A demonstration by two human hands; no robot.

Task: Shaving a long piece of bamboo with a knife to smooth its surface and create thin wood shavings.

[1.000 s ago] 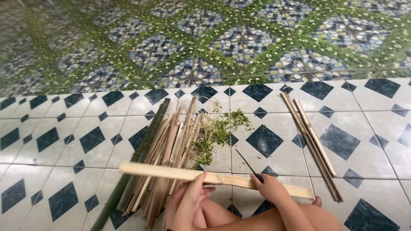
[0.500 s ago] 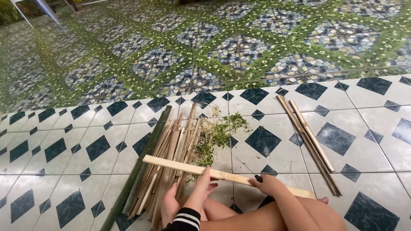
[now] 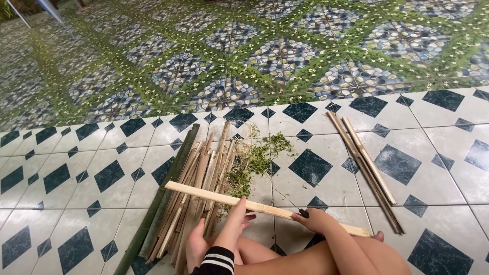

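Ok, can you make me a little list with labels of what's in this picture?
place: tiled floor, white with dark diamonds
left hand: rests on a long pale bamboo strip
right hand: grips a thin dark blade against the strip
left of hands: pile of split bamboo sticks
middle: green shavings
right: small bundle of strips
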